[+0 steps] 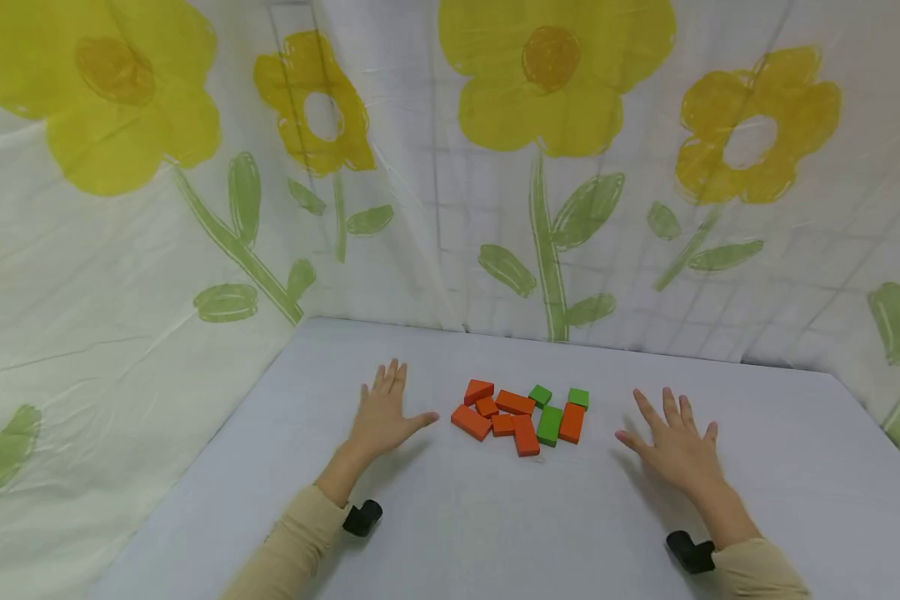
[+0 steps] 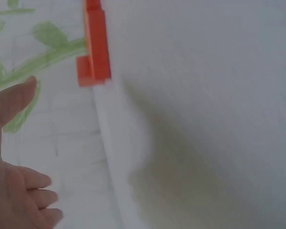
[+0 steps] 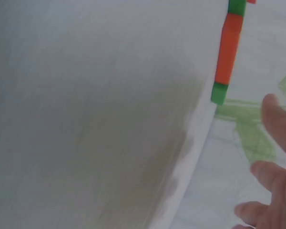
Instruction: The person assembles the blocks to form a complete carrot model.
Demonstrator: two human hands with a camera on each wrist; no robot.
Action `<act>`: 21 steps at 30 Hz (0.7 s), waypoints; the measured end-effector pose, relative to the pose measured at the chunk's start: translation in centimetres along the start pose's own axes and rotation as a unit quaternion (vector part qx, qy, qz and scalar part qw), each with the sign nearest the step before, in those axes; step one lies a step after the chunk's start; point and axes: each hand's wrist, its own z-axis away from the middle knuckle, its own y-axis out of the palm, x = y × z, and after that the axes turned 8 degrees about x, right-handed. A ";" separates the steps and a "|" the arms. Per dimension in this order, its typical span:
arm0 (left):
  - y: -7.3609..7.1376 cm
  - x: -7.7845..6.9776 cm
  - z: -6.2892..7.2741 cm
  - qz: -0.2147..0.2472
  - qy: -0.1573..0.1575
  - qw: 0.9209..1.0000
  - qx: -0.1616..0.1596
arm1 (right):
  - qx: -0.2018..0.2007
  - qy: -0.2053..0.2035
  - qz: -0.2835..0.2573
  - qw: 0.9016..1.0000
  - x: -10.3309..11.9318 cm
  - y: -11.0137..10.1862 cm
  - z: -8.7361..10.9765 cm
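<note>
Several orange and green blocks lie in a loose cluster on the white table, among them an orange block (image 1: 471, 422) at the left end, a green block (image 1: 549, 426), and an orange block (image 1: 572, 423) with a small green block (image 1: 578, 398) behind it. To the left of the cluster is my left hand (image 1: 381, 421), fingers spread and thumb toward the blocks, holding nothing. My right hand (image 1: 677, 450) is spread out to the right of them, also holding nothing. In the left wrist view an orange block (image 2: 98, 45) shows beyond the thumb; the right wrist view shows an orange block (image 3: 229, 50).
The white tabletop (image 1: 495, 533) extends around the blocks and toward me. Behind and to the left hangs a pale curtain (image 1: 420, 183) with yellow flowers. A black wrist device (image 1: 363, 518) sits at the left cuff, another black device (image 1: 692, 552) at the right.
</note>
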 end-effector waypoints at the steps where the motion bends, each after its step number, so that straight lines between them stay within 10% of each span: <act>1: 0.3 -0.5 -0.1 0.039 -0.003 0.999 0.013 | -0.005 -0.007 -0.002 1.000 0.3 0.0 -0.1; 9: 2.8 -4.7 -1.6 0.193 -0.068 0.978 0.051 | -0.016 -0.049 -0.096 0.994 2.7 0.0 -0.6; 21: 5.2 -6.6 -2.7 0.113 -0.103 0.987 0.040 | 0.014 -0.079 -0.135 0.988 5.3 0.5 -0.9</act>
